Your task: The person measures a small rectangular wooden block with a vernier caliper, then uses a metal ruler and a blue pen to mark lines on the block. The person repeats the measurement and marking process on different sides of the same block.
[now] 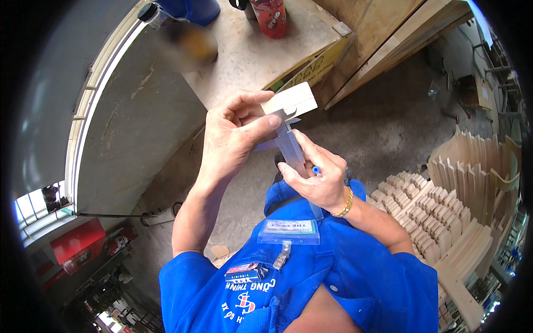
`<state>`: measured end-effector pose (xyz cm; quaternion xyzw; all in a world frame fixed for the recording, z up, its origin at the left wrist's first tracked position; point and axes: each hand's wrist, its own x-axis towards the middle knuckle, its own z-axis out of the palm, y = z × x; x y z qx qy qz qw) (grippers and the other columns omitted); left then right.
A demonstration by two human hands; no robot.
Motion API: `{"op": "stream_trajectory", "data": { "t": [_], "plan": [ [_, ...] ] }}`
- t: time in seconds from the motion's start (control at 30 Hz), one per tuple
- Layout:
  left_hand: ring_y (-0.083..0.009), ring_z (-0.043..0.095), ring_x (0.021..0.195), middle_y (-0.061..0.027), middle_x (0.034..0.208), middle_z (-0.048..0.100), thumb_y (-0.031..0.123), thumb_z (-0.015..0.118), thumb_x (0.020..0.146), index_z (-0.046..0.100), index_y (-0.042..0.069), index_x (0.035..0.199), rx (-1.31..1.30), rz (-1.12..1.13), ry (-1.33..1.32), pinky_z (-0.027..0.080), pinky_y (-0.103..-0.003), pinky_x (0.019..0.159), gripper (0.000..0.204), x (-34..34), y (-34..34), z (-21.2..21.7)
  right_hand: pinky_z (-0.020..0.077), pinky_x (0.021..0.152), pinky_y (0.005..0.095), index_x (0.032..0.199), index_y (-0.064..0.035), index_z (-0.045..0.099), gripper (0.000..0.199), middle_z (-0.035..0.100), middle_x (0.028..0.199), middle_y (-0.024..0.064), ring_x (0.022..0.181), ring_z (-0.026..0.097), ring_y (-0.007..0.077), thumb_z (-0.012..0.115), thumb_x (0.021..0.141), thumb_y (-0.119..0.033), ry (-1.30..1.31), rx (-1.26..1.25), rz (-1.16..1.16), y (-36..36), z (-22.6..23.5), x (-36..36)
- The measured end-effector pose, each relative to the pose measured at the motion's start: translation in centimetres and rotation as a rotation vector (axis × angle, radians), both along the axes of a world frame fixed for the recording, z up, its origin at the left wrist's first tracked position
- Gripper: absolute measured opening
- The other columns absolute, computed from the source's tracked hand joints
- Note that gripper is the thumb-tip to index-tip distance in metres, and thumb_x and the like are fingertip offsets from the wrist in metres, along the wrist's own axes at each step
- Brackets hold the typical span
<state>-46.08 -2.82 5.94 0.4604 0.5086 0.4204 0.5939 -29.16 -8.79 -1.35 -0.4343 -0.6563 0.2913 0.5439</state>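
My left hand [236,133] grips a small pale wooden block [298,101] between thumb and fingers, up near the corner of a table. Against the block's near edge lie the jaws of a metal vernier caliper [290,145]. My right hand [321,176] is closed round the caliper's beam, below and to the right of the left hand. The left thumb presses by the caliper's jaws. A blue-tipped pen or similar thin item [316,170] pokes out between the right hand's fingers; most of it is hidden.
Ahead stands a table [239,61] with a red drink bottle [270,21] and a blue container [195,10]. Large wooden panels [383,50] lean at its right. Stacked wooden pieces [425,213] fill the right side. A grey board [119,111] stands on the left.
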Motion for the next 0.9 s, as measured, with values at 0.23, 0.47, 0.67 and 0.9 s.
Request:
{"op": "stream_trajectory", "data": {
  "t": [0.23, 0.47, 0.67, 0.9],
  "plan": [
    [-0.0134, 0.069, 0.089, -0.0105, 0.099, 0.072, 0.003, 0.077, 0.084, 0.064, -0.002, 0.119, -0.005, -0.025, 0.001, 0.059, -0.029, 0.079, 0.038, -0.1, 0.2, 0.4, 0.0405, 0.046, 0.0235, 0.131, 0.0055, 0.059, 0.070, 0.067, 0.092, 0.0083, 0.052, 0.045, 0.0074, 0.085, 0.076, -0.029, 0.102, -0.191, 0.032, -0.1, 0.7, 2.3],
    [-0.0146, 0.069, 0.090, -0.0115, 0.101, 0.072, 0.004, 0.077, 0.084, 0.065, -0.001, 0.119, -0.015, -0.056, -0.011, 0.059, -0.030, 0.081, 0.037, 0.1, 0.4, 0.3, 0.0419, 0.048, 0.0218, 0.128, 0.0046, 0.062, 0.050, 0.070, 0.087, 0.0093, 0.053, 0.051, 0.0056, 0.076, 0.081, -0.006, 0.089, -0.183, 0.119, 0.4, 0.8, 3.2],
    [-0.0154, 0.069, 0.092, -0.0115, 0.102, 0.071, 0.005, 0.078, 0.084, 0.066, -0.001, 0.118, -0.012, -0.064, 0.018, 0.059, -0.030, 0.081, 0.037, 0.1, 0.3, 0.2, 0.0545, 0.059, 0.0242, 0.126, 0.0069, 0.062, 0.041, 0.073, 0.089, 0.0138, 0.070, 0.068, 0.0107, 0.068, 0.086, 0.006, 0.071, -0.099, 0.180, 0.3, 0.8, 2.6],
    [-0.0146, 0.069, 0.092, -0.0111, 0.103, 0.071, 0.005, 0.078, 0.083, 0.066, 0.000, 0.118, -0.017, -0.072, 0.037, 0.059, -0.030, 0.081, 0.037, 0.1, 0.3, 0.3, 0.0563, 0.062, 0.0254, 0.126, 0.0072, 0.063, 0.040, 0.073, 0.090, 0.0145, 0.073, 0.070, 0.0123, 0.067, 0.086, 0.007, 0.092, -0.131, 0.184, 0.2, 0.8, 2.6]
  ]
}}
